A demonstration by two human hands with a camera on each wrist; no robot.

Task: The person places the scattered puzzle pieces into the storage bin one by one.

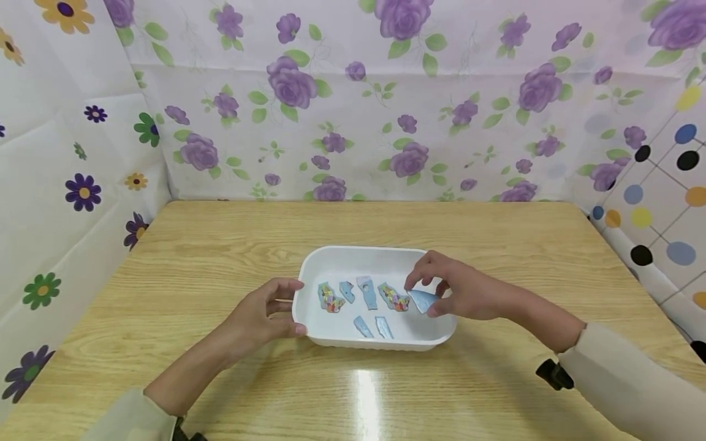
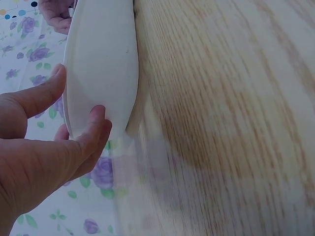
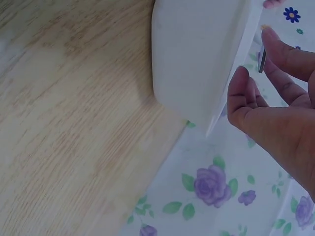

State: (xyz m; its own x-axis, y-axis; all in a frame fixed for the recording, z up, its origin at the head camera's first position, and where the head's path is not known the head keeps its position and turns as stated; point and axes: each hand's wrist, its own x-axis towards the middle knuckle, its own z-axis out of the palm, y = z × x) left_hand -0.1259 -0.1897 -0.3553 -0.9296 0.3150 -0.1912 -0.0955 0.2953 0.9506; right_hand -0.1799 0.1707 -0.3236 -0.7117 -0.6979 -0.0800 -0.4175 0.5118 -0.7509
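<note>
My left hand (image 1: 265, 312) holds the left end of a white plastic tray (image 1: 375, 343), thumb and fingers at its rim and outer wall. Above the tray's right part, my right hand (image 1: 455, 288) pinches a flat light-blue shard-like piece (image 1: 422, 300) between fingers and thumb. Only a thin edge of this piece (image 3: 262, 60) shows in the right wrist view. Two flat pieces with a multicoloured pattern, one on the left (image 1: 329, 299) and one near the right hand (image 1: 393, 299), lie in the tray. Several smaller blue pieces (image 1: 366, 293) lie among them, apart from each other.
The tray stands on a wooden table (image 1: 231, 245) with light grain. A flowered cloth (image 1: 353, 122) hangs behind the table. More patterned cloth covers the left side (image 1: 66, 245) and the right side (image 1: 662, 202).
</note>
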